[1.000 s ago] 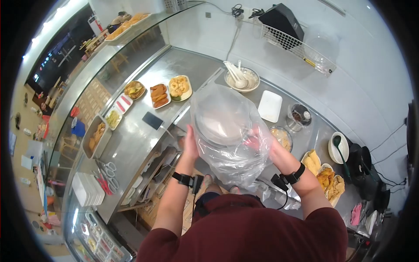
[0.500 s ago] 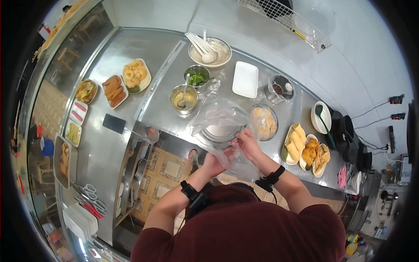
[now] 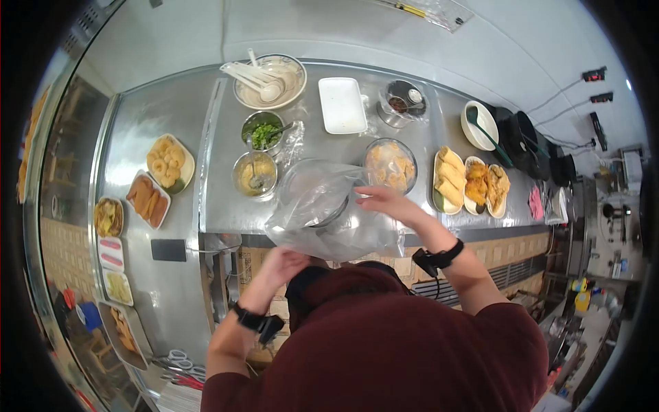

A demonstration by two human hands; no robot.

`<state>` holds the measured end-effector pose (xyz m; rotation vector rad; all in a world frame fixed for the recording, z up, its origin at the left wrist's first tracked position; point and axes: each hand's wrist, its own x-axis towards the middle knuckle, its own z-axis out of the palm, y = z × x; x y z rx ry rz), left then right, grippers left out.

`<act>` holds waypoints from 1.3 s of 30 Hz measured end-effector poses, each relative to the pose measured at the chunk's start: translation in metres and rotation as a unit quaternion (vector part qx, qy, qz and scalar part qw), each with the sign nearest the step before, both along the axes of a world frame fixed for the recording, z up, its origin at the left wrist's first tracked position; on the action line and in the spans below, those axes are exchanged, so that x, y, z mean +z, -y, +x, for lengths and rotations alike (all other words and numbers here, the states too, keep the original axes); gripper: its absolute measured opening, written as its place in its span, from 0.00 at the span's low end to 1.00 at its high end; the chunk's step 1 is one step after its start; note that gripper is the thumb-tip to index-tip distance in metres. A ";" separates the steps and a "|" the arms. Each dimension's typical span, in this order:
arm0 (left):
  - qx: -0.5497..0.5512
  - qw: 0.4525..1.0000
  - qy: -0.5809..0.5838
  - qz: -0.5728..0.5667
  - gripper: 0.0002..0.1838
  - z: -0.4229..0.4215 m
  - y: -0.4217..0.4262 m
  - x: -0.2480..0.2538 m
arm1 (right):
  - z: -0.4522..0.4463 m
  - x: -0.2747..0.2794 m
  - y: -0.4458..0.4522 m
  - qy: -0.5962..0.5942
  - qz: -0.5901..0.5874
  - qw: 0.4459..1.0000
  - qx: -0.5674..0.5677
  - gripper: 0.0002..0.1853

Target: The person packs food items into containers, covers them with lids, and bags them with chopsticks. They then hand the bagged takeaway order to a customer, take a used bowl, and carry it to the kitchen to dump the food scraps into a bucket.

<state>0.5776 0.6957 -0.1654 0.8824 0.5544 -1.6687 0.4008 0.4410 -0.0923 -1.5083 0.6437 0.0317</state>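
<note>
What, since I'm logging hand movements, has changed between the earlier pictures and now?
The clear plastic bag, held up at first, is now lower, at the counter's front edge. The right hand, pinching the bag earlier, has opened beside it; contact is unclear. The left hand has moved left, away from the right; its hold is too blurred to tell. The white tray and spoon bowl stayed put.

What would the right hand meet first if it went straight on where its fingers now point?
Most likely the clear plastic bag ahead of the right hand; whether they already touch is unclear.
</note>
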 end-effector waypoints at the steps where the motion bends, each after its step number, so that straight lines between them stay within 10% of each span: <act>1: 0.009 0.999 0.029 -0.018 0.15 0.016 -0.017 -0.003 | -0.005 0.032 0.005 0.019 0.048 0.999 0.011 0.19; 5: 0.019 0.796 0.605 -0.005 0.20 0.045 -0.008 0.052 | -0.054 0.037 0.035 0.194 0.131 0.925 -0.298 0.13; 8: -0.179 0.400 0.892 -0.112 0.33 0.039 0.045 0.114 | -0.092 -0.054 0.051 -0.007 0.025 0.870 -0.493 0.18; 14: -0.325 0.255 0.903 -0.119 0.24 0.027 0.104 0.099 | -0.080 -0.098 0.041 -0.031 0.216 0.867 -0.448 0.24; 21: -0.218 0.556 0.787 -0.155 0.12 0.092 0.120 0.120 | -0.104 -0.111 0.055 0.046 0.221 0.878 -0.422 0.12; 24: -0.217 0.392 0.880 -0.157 0.18 0.071 0.121 0.123 | -0.110 -0.117 0.064 0.061 0.226 0.874 -0.427 0.12; 28: -0.342 0.437 0.830 -0.052 0.36 0.032 0.114 0.103 | -0.107 -0.100 0.074 -0.001 0.178 0.871 -0.457 0.12; 30: -0.373 0.390 0.835 -0.105 0.40 0.017 0.109 0.110 | -0.101 -0.100 0.076 -0.007 -0.127 0.894 -0.430 0.13; 32: -0.403 0.358 0.825 -0.169 0.40 0.005 0.105 0.124 | -0.077 -0.036 0.067 0.048 -0.391 0.850 -0.348 0.14; 39: -0.471 0.428 0.766 -0.085 0.34 0.007 0.105 0.098 | 0.025 0.058 0.016 0.262 -0.276 0.897 0.227 0.10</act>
